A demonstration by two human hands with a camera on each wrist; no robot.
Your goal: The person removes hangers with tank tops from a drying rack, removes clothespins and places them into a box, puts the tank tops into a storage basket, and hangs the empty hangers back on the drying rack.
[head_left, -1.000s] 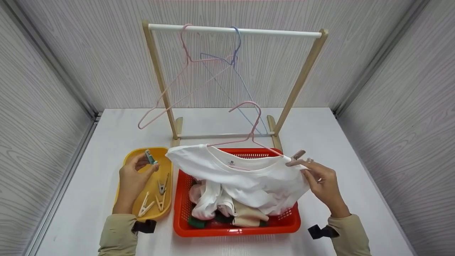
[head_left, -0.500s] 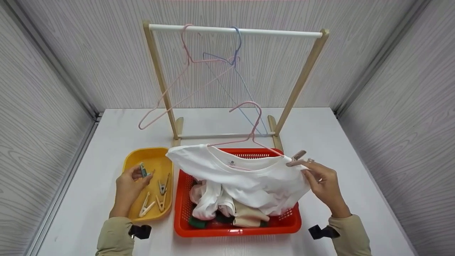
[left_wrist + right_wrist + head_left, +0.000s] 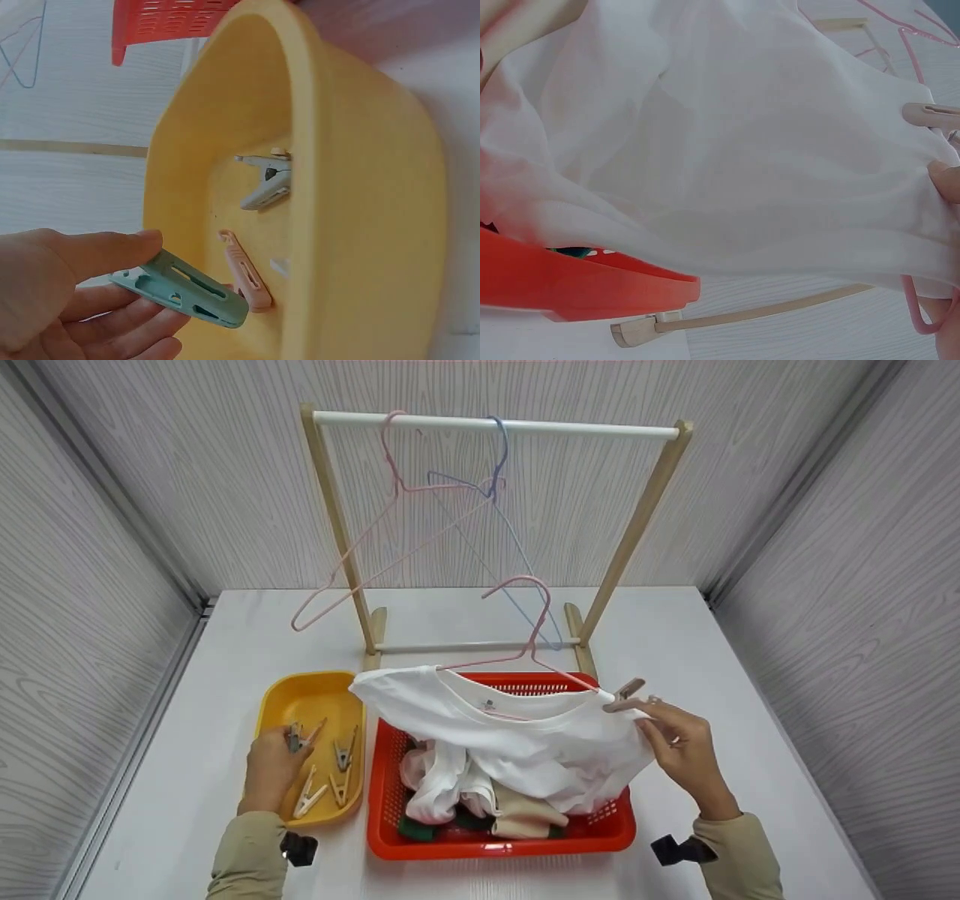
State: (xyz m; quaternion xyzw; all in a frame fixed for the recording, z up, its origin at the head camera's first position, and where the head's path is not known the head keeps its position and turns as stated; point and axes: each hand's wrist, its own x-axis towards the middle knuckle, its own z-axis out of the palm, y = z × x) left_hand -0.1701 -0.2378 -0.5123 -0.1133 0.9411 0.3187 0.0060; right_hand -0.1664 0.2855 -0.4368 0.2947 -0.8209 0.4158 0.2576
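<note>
Between thumb and fingers, my left hand [image 3: 274, 769] pinches a green clothespin [image 3: 187, 291] over the left side of the yellow tub [image 3: 311, 684]. A pink clothespin [image 3: 246, 274] and a grey clothespin [image 3: 268, 180] lie inside the tub. My right hand [image 3: 686, 746] grips the right shoulder of a white shirt [image 3: 517, 746], which is on a pink hanger [image 3: 541, 619]. Beside those fingers, a brownish-pink clothespin [image 3: 626, 695] sits at the shirt's shoulder. In the right wrist view, the hanger's end [image 3: 15, 71] is not clear, and shirt fabric fills most of the frame.
A red basket [image 3: 499, 850] with more clothes stands under the shirt. Behind it rises a drying rack [image 3: 585, 429] with a wooden frame. Another pink hanger [image 3: 352, 551] and a blue hanger [image 3: 501, 450] hang from its bar.
My left hand has moved down and slightly left with the green clothespin, lower over the yellow tub. My right hand, the shirt and its hanger have stayed nearly still.
</note>
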